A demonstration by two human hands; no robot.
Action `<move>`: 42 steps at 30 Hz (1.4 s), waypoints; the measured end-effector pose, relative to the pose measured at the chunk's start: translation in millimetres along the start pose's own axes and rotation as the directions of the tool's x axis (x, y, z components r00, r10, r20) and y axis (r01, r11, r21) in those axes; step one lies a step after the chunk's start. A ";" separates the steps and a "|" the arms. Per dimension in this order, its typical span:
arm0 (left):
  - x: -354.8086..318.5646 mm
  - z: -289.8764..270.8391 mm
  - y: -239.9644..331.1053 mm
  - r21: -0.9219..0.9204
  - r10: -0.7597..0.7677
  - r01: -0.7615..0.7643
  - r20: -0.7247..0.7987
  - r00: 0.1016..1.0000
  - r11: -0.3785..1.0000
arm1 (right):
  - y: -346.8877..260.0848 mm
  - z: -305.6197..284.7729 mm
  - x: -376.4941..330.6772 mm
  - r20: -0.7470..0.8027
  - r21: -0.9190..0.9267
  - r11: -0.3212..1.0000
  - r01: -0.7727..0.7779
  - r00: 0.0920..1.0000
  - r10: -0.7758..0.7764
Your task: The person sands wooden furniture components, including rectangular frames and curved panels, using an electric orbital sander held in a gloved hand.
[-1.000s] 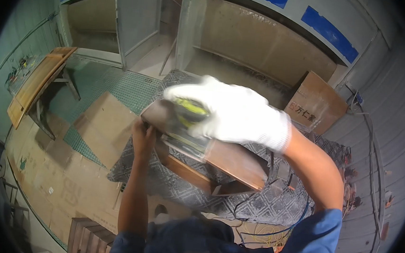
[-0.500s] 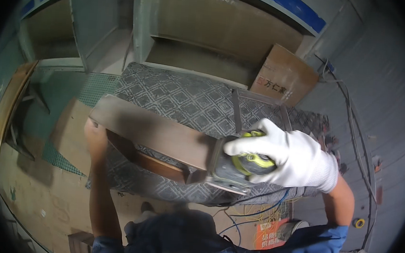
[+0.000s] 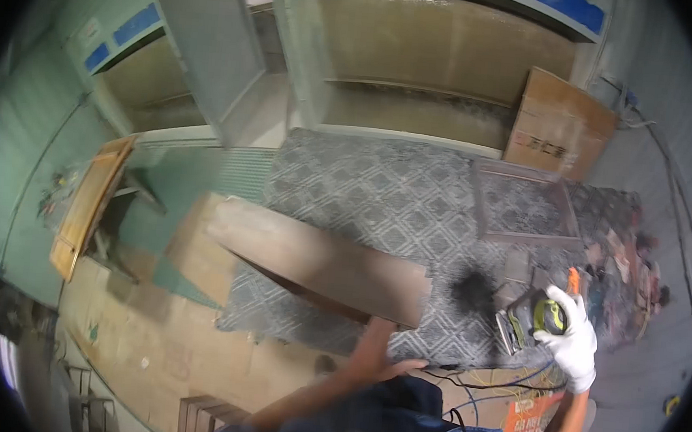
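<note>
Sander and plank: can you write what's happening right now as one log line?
right hand: gloved, gripping sander on patterned mat | left hand: bare, at near end of wooden plank | plank: on mat, sander off it

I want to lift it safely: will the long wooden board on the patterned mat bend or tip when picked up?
The wooden board looks thick and flat, so probably stiff. It is long, so likely heavy and apt to tip if lifted by the end near the left hand.

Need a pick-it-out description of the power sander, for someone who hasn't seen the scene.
Start at the grey diamond-patterned mat covering the work surface and go to its near right corner. There the white-gloved right hand grips the sander from above. It is the only grey tool with a yellow-green top, lying right of the long brown wooden board.
</note>
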State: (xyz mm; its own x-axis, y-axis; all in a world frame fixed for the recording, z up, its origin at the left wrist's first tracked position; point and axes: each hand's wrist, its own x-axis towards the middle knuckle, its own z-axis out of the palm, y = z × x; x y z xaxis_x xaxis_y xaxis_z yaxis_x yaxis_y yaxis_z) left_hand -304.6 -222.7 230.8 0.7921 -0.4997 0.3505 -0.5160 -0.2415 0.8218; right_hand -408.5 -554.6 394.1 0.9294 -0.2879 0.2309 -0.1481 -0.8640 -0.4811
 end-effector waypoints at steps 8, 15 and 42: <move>50.8 5.1 -2.2 0.225 -0.038 0.179 -0.517 0.855 0.958 | 69.8 64.2 -11.2 -0.003 0.235 0.970 0.059 0.998 -0.060; 114.4 -161.8 27.7 -0.603 -0.330 -0.326 -0.726 0.604 0.729 | 26.7 21.4 -5.9 -0.070 0.400 0.916 -0.040 0.995 0.074; -103.9 -258.3 -152.0 -0.077 -0.556 0.672 -0.634 0.537 0.736 | -340.9 229.0 152.1 0.470 0.150 0.586 0.797 0.464 -0.751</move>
State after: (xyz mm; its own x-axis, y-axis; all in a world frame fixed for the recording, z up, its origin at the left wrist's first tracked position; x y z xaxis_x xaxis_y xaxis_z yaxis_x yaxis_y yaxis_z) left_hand -224.3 80.9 185.5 0.9194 0.3929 0.0158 0.1773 -0.4500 0.8752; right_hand -139.2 -209.3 399.6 0.7010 0.7097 0.0709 0.7044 -0.6733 -0.2249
